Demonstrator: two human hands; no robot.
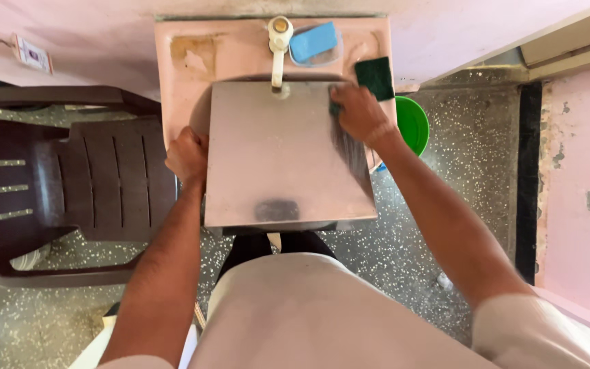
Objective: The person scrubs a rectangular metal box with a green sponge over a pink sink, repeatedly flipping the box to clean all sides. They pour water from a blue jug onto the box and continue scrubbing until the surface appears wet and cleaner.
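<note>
- While your left hand (187,156) clamps the tray's (281,154) left edge, fingers curled shut around it at about 9 o'clock of the tray, your right hand (358,113) presses on the tray's top right corner, at about 1 o'clock.
- Your right fingers are closed on a dark green scrubber (335,108); only a sliver of it shows at your fingertips, flat against the metal.
- You hold the tray, a square steel sheet, flat over the basin (240,51); it covers most of the bowl and juts toward you past the front rim.
- A dull streak runs down the tray's right side below your right hand, and a dark smudge sits near its front edge at 6 o'clock.
- From the tray's 12 o'clock edge the white tap (279,48) rises, its spout pointing down at the metal.
- Just right of the tap, at 1 o'clock, a blue soap bar (313,41) lies in a clear dish on the pink basin ledge.
- A second green pad (375,76) lies on the ledge right beside your right hand.
- Past your right wrist, at 3 o'clock, a green bucket (414,123) stands on the speckled floor (445,205).
- Off at 9 o'clock, well apart from the basin, stands a dark brown plastic chair (69,178).
</note>
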